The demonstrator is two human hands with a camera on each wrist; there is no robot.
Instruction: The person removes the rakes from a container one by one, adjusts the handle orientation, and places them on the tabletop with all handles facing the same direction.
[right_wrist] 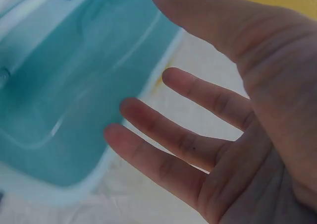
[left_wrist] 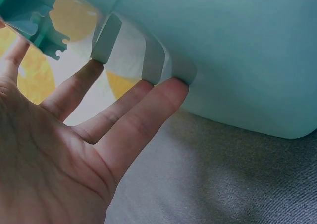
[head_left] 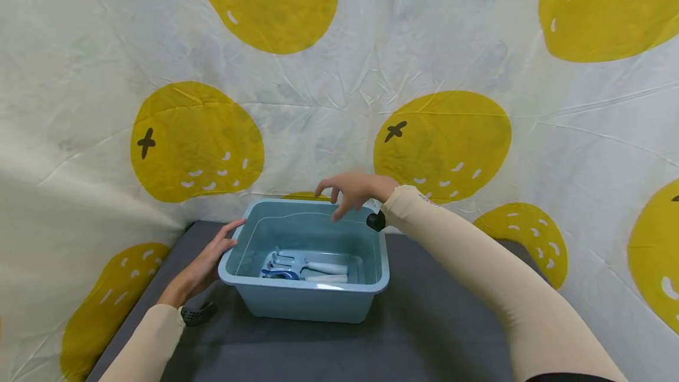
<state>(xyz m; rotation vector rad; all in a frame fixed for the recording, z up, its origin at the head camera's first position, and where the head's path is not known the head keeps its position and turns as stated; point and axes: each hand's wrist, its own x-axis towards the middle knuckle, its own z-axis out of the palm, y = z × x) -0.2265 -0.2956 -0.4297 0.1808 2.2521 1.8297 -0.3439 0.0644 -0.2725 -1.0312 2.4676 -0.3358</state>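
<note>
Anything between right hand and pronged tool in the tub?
Head view: no object, just the tub's bare inside between right hand and pronged tool.

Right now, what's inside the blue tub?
In the head view, the tub holds a pronged tool with a pale handle, a dark-blue curved piece and a second pale handle. Its near wall hides whatever lies directly behind it.
</note>
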